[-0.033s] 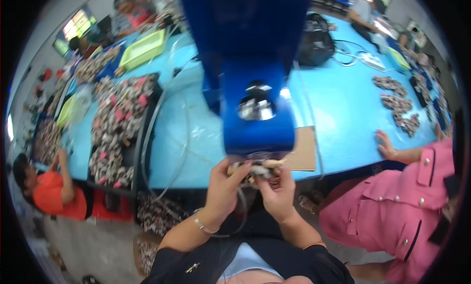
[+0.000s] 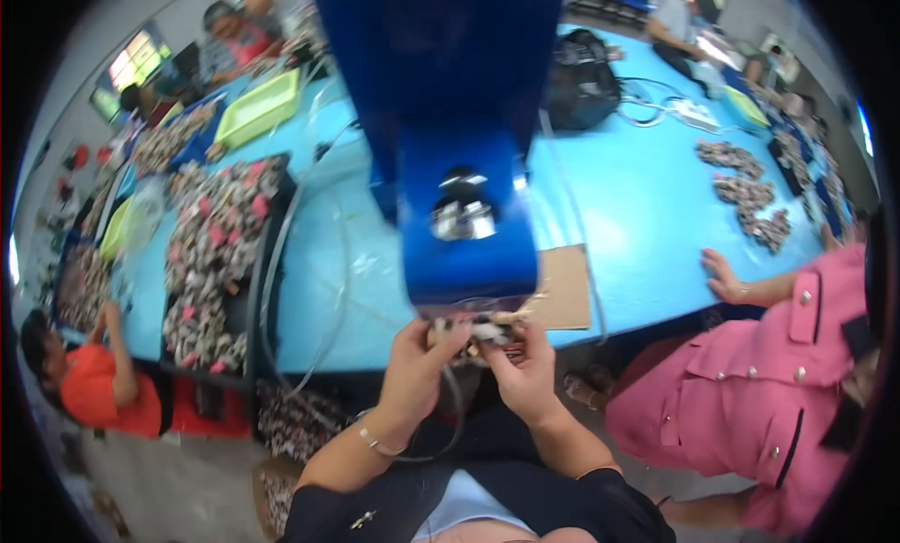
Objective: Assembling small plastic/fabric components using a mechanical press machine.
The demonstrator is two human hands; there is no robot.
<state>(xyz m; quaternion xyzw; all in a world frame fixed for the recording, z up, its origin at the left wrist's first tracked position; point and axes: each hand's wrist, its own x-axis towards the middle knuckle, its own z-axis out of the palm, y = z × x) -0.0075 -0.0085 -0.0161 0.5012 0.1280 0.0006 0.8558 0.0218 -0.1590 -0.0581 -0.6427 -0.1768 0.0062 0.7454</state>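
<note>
My left hand point(image 2: 412, 369) and my right hand point(image 2: 525, 379) are side by side at the front of the table, fingers closed. Between them they pinch a small bunched piece point(image 2: 489, 333) mottled in white, black and tan. It looks soft, but its kind is unclear, and the fingers hide part of it. Just above sits the lower edge of a blue machine head point(image 2: 473, 271) with a shiny round knob. A bracelet point(image 2: 380, 443) circles my left wrist, with a cord looping away beside it.
At the left, a black crate point(image 2: 269, 233) holds a heap of mottled pieces with pink ones among them. A pale green tray point(image 2: 258, 110) lies beyond. A cardboard sheet point(image 2: 567, 290) is right of the machine. A person in pink point(image 2: 722, 393) stands close at the right, one hand on the blue table point(image 2: 637, 233).
The whole view has shifted slightly, so most things appear a little further left. Both hands stay under the machine head with the mottled piece, its position between the fingers slightly altered.
</note>
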